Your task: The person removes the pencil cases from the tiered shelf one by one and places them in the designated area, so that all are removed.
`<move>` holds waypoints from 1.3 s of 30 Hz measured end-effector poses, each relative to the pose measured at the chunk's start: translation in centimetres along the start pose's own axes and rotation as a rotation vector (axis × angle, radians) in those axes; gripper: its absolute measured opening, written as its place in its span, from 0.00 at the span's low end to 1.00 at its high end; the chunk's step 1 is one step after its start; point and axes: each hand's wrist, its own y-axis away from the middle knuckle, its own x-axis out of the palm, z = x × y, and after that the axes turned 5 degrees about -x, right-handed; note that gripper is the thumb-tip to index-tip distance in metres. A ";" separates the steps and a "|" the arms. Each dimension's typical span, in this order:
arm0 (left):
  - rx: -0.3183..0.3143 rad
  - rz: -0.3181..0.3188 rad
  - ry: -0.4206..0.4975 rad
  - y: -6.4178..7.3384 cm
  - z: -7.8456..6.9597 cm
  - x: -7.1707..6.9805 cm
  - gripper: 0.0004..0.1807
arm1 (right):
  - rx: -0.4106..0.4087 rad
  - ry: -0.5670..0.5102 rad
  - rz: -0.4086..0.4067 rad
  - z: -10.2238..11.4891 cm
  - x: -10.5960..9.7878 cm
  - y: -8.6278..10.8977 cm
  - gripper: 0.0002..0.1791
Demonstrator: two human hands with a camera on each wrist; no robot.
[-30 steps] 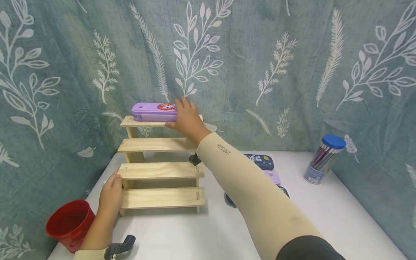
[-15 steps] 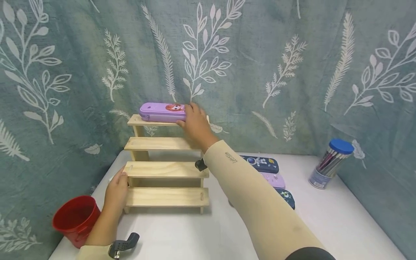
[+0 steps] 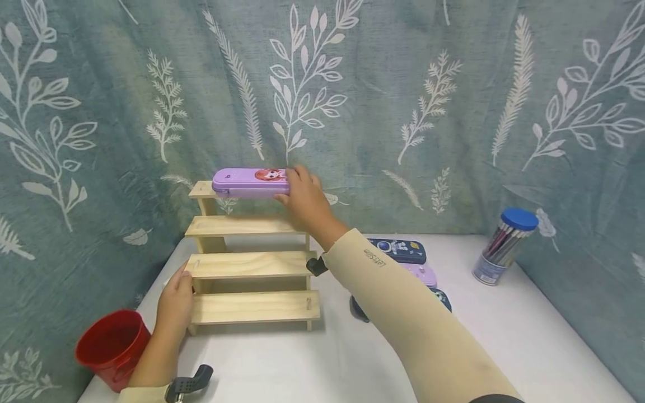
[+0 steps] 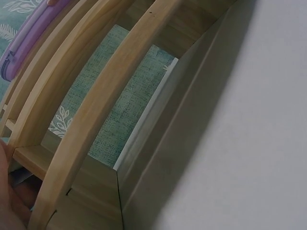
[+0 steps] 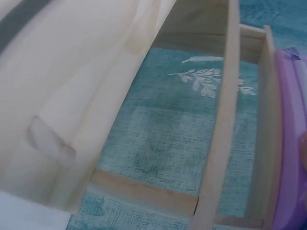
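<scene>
My right hand (image 3: 308, 196) grips the right end of a purple pencil case (image 3: 247, 183) with a red-haired girl printed on its lid. The case lies level in front of the top step of a wooden four-step rack (image 3: 252, 263), overlapping that step in the head view. My left hand (image 3: 175, 299) holds the rack's left side at the second step from the bottom, fingers at the board's end. In the left wrist view the rack's boards (image 4: 96, 105) fill the left half, and part of the pencil case (image 4: 33, 38) shows at the upper left corner.
A red bucket (image 3: 113, 350) stands left of my left forearm. Right of the rack lie a dark blue astronaut pencil case (image 3: 400, 249), a lilac case (image 3: 422, 274) and another dark case (image 3: 442, 298), partly behind my sleeve. A blue-lidded jar of pencils (image 3: 504, 246) stands farther right.
The purple pencil case, resting on the top step before, has come toward me off its spot with my right hand. My left hand stays on the rack's side. The head view shifts slightly.
</scene>
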 end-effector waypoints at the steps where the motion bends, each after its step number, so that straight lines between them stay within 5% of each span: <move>1: -0.004 0.001 -0.001 0.0 0.1 0.0 0.34 | 0.000 -0.007 -0.003 -0.1 -0.1 0.3 0.41; 18: -0.011 -0.005 0.025 -0.3 0.6 0.6 0.35 | -0.001 -0.114 -0.114 -3.8 -2.2 11.0 0.43; 33: 0.022 -0.013 0.008 0.3 0.0 -0.7 0.35 | 0.165 -0.136 -0.089 -6.9 -2.9 19.6 0.43; 39: -0.008 0.026 0.018 0.2 0.2 -0.1 0.35 | 0.212 -0.126 -0.060 -9.0 -3.6 22.6 0.43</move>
